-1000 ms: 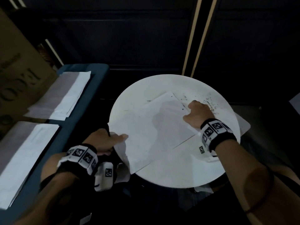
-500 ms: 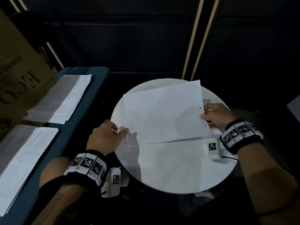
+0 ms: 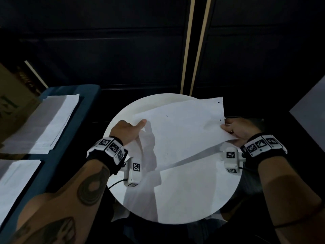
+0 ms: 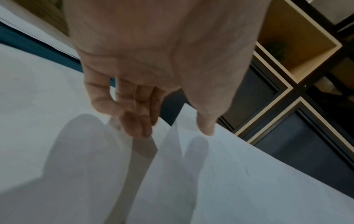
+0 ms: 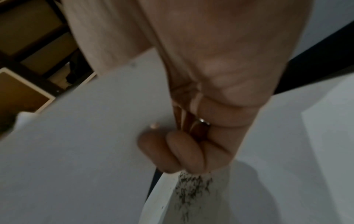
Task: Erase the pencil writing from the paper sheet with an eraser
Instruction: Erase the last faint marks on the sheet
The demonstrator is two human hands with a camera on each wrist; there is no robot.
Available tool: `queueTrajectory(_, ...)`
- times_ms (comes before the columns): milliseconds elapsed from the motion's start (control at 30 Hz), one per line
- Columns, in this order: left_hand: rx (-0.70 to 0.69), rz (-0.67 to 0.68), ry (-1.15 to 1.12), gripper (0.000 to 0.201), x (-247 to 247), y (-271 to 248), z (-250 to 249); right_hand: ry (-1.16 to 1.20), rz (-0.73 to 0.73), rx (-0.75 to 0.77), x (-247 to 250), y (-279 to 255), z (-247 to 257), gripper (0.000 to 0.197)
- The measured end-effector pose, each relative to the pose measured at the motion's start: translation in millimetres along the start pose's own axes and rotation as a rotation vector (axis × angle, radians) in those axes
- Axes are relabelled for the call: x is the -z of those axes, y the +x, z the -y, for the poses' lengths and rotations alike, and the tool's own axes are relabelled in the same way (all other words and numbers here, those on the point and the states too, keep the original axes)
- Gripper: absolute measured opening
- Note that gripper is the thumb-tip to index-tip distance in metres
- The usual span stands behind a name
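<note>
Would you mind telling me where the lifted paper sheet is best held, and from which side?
Hold the paper sheet by its two short edges, from either side, as the left hand and right hand do: thin and floppy, it would probably sag if held at one edge.

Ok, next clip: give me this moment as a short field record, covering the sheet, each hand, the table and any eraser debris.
sheet: paper sheet, lifted off the table, punched holes at its right edge
left hand: left hand holds the sheet's left edge, thumb on top
right hand: right hand pinches the right edge, fingers underneath
table: round white table
debris: dark eraser crumbs on the table below the right hand
eraser: not visible
</note>
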State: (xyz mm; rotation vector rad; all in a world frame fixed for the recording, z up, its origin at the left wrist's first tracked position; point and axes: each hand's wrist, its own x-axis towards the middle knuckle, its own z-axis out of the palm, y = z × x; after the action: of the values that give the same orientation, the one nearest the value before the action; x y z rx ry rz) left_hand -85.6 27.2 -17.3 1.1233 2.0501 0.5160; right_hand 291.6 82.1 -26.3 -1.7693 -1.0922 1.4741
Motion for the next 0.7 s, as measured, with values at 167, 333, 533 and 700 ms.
queueTrajectory(167,-0.132,0.089,-0.217,0.053,-19,-11,13,0.242,-0.006,-0.011,-9,6,-4,0.022)
queueTrajectory(333,-0.213,0.027,-0.202,0.038,-18,-9,27,0.294,-0.031,-0.024,-15,5,-5,0.023)
queueTrajectory(533,-0.359,-0.078,-0.124,0.028,-17,-16,27,0.298,-0.084,-0.031,-19,4,-4,0.018)
queueTrajectory(700,-0.346,-0.11,-0.252,0.04,-14,-15,12,0.07,-0.174,0.001,-19,3,2,0.012)
